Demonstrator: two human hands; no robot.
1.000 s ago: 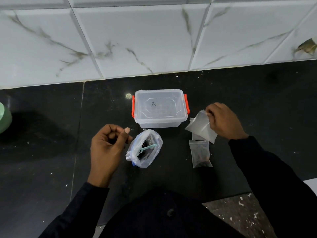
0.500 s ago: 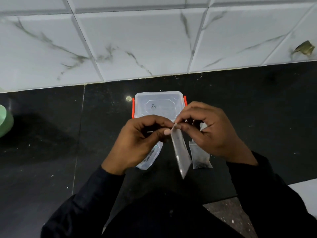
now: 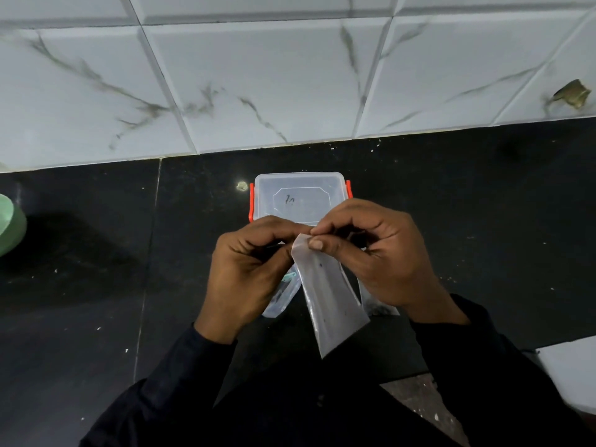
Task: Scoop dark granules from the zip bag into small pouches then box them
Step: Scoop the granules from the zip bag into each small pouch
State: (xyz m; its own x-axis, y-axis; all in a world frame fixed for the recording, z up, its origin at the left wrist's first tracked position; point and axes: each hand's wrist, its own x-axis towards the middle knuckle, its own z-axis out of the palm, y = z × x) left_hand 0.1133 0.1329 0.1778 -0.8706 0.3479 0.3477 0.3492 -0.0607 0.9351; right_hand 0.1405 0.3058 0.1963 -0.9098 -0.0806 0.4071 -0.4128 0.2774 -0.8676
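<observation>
Just in front of the box [image 3: 300, 195], the left hand [image 3: 248, 269] and right hand [image 3: 377, 253] both pinched the top edge of a near-empty pouch [image 3: 329, 301], seemingly prising it open; next its mouth must gape for scooping from the zip bag [image 3: 283, 298], also before the box

The black glossy stone worktop [image 3: 467, 221] is dotted with small white specks, and a thin seam [image 3: 151, 253] crosses it on the left. A clear rectangular plastic box with orange side clips [image 3: 300, 195] stands on it with its lid on. Just in front of the box lies a clear zip bag [image 3: 283, 300], partly hidden. To its right lies a small clear pouch with dark granules [image 3: 377, 306], also partly hidden. A pale green round object [image 3: 9, 224] sits at the far left edge.
</observation>
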